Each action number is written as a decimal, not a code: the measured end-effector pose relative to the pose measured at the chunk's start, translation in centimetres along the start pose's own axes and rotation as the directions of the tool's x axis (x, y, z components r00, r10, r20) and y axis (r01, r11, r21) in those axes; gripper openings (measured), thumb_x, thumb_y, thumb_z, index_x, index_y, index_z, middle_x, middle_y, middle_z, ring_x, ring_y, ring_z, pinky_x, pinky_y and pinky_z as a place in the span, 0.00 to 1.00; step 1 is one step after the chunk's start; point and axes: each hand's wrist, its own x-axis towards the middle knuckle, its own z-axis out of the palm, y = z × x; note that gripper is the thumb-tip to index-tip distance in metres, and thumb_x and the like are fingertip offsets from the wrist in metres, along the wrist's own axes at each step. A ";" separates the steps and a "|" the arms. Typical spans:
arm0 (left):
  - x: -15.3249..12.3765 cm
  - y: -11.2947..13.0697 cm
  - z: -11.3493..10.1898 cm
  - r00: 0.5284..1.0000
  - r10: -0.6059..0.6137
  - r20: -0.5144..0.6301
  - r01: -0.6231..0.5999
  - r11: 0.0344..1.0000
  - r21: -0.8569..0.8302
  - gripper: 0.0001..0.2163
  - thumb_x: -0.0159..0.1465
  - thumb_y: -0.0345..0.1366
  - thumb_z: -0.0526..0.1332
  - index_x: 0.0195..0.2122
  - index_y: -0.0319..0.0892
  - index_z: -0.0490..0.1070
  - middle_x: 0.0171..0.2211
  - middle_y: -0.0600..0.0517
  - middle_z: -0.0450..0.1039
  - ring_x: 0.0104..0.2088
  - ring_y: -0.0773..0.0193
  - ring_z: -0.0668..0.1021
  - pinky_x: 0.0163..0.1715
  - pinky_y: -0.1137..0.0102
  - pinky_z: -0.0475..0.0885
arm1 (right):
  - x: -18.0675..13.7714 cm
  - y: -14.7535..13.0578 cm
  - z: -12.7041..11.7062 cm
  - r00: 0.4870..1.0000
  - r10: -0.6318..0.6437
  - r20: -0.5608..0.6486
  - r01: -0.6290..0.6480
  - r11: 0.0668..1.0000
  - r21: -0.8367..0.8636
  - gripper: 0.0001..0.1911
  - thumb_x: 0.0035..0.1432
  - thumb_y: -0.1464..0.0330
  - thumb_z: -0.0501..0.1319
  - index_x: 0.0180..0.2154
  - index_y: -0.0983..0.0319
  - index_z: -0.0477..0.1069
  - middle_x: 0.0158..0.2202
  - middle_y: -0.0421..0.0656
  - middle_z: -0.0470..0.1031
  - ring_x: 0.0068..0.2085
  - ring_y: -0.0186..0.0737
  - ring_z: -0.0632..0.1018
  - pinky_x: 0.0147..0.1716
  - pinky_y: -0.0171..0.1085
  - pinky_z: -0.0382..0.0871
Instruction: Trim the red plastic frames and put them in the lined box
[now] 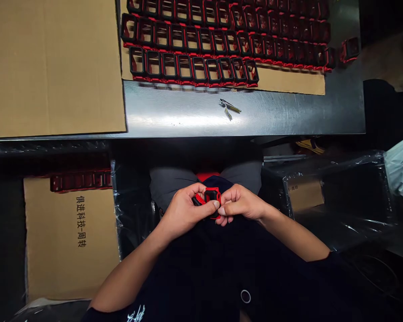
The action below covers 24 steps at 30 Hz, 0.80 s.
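Above my lap, my left hand [190, 206] is closed around a small red-and-black plastic frame [212, 195], its thumb lying across the lower front. Another red-and-black part [198, 200] shows between the left thumb and fingers; whether it is a second frame I cannot tell. My right hand [237, 203] pinches the right edge of the frame, thumb and fingertips pressed together there. On the metal table ahead lies what looks like a nail clipper [229, 107] with its lever swung out, apart from both hands.
Rows of similar frames [169, 65] stand on cardboard on the metal table [174, 112]. A large cardboard sheet [53, 67] covers its left side. At lower left, more frames sit on a printed cardboard [60, 250]. A plastic-lined bin [349, 205] stands at right, near a person's sleeve.
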 end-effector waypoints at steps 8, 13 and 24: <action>0.0 0.0 -0.1 1.000 0.009 -0.003 -0.009 1.000 0.014 0.14 0.50 0.47 0.68 0.29 0.41 0.72 0.24 0.57 0.72 0.25 0.70 0.69 0.27 0.73 0.64 | 0.1 0.0 0.0 1.000 -0.007 0.010 0.007 1.000 0.002 0.18 0.41 0.59 0.75 0.22 0.66 0.74 0.24 0.44 0.82 0.24 0.35 0.82 0.22 0.28 0.70; 0.1 -0.1 -0.2 1.000 0.022 0.003 -0.022 0.999 -0.026 0.14 0.51 0.46 0.69 0.29 0.40 0.72 0.22 0.57 0.72 0.23 0.71 0.70 0.25 0.75 0.65 | 0.1 0.1 0.0 0.998 -0.056 0.025 0.056 0.998 0.003 0.17 0.46 0.58 0.72 0.24 0.67 0.77 0.25 0.45 0.83 0.24 0.35 0.82 0.22 0.28 0.70; 0.6 -2.1 -0.4 0.993 0.040 0.109 0.008 0.913 -0.408 0.24 0.54 0.54 0.70 0.39 0.41 0.69 0.19 0.60 0.68 0.13 0.72 0.69 0.10 0.79 0.58 | -1.0 -0.1 0.3 0.961 -0.274 0.033 0.273 0.961 0.046 0.24 0.46 0.64 0.75 0.45 0.64 0.76 0.31 0.41 0.81 0.30 0.34 0.80 0.33 0.33 0.74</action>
